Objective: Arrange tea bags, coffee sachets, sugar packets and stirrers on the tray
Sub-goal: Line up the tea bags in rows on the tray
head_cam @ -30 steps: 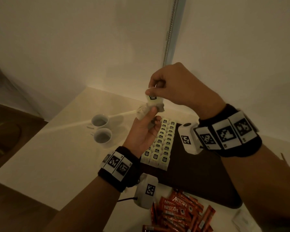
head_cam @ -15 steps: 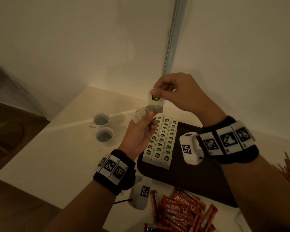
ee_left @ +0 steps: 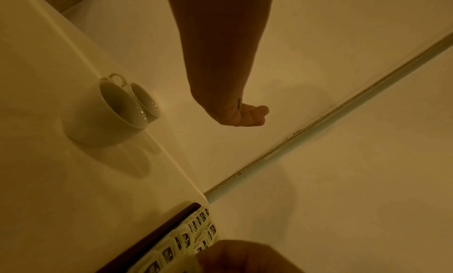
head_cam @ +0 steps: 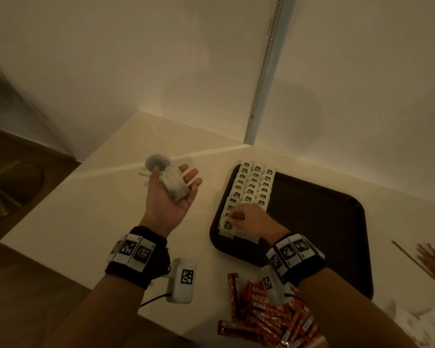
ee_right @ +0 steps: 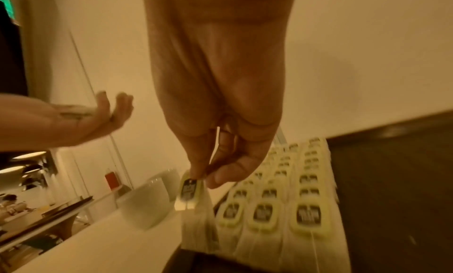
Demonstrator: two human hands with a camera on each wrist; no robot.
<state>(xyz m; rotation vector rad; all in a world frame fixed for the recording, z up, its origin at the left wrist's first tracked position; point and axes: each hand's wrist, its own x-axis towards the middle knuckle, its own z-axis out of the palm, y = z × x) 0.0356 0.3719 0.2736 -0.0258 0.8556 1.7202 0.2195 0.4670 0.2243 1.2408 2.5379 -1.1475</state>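
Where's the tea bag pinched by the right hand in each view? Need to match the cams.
Head: the tea bag sits left of centre, at the near end of the rows on the tray.
Left wrist: not visible.
Right wrist: lower centre, tag under the fingertips.
Shared landmark: white cups.

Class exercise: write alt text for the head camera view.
A right hand pinches a white tagged tea bag at the near end of tea-bag rows on a dark brown tray; the open left hand cradles spare tea bags.
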